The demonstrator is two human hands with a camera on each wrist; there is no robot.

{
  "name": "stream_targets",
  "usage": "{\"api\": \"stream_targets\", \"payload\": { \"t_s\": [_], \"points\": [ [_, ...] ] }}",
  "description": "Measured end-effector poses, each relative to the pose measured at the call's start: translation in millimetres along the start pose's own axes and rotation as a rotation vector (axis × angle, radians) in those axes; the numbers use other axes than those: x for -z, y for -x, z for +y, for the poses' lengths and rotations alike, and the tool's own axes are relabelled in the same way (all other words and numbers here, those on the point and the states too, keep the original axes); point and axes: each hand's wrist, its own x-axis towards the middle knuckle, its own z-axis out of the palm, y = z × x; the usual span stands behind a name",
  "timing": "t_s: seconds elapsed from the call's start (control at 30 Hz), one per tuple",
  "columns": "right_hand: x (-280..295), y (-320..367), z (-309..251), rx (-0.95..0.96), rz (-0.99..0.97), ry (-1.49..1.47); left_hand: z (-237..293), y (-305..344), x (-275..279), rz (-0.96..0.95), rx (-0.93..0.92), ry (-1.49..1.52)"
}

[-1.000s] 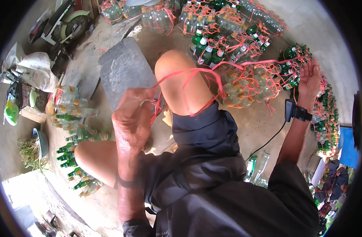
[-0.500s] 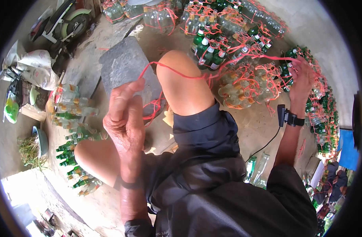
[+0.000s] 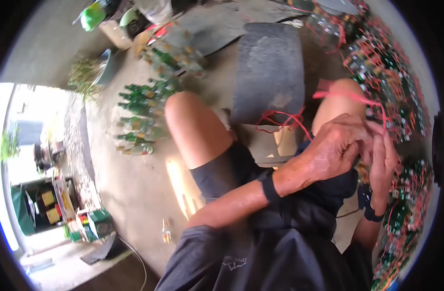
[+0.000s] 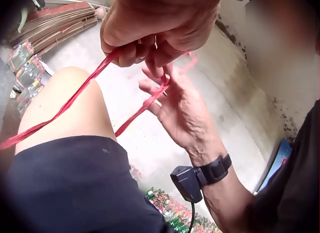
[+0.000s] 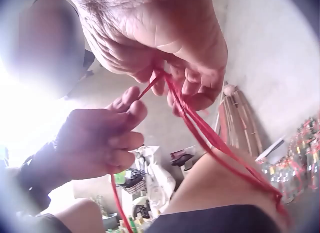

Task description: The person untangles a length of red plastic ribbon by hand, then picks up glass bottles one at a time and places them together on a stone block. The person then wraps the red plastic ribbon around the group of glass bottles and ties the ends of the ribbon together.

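Observation:
Bent over the right knee, my two hands work close together on a red plastic string (image 4: 72, 98). My left hand (image 3: 336, 145) pinches the string between thumb and forefinger, with a tail hanging below it in the right wrist view. My right hand (image 3: 383, 157) wears a black wrist camera (image 4: 187, 184) and holds the string between its curled fingers. From the right hand, doubled strands (image 5: 207, 133) run down across the knee. More string lies in loose loops beside a dark grey slab (image 3: 268, 72).
Bottle bundles tied with red string (image 3: 387, 77) crowd the right side along the wall. On the left, loose green bottles (image 3: 139, 97) sit on the floor. One small bottle (image 3: 166, 232) stands apart near my left elbow. A tub of dry stalks (image 3: 105, 68) is farther off.
The head view has swung left. My hands, wide apart earlier with the string stretched between them, have come together at the right knee, both gripping it.

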Motion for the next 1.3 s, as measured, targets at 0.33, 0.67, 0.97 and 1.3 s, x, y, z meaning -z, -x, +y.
{"api": "stream_targets", "payload": {
  "t_s": [0.33, 0.67, 0.97, 1.3],
  "points": [
    [-3, -37, 14, 0.032, -0.26, 0.047, 4, 25, 64, 0.179, 0.183, -0.217],
    [70, -153, 31, 0.085, 0.435, -0.517, 46, 66, 165, 0.383, 0.42, -0.195],
    [72, -174, 62, 0.003, 0.541, -0.426, 84, 121, 258, 0.865, 0.425, -0.173],
    [49, -209, 233, -0.304, -0.014, -0.257, 45, 205, 335, 1.016, 0.676, -0.537]
  ]
}}
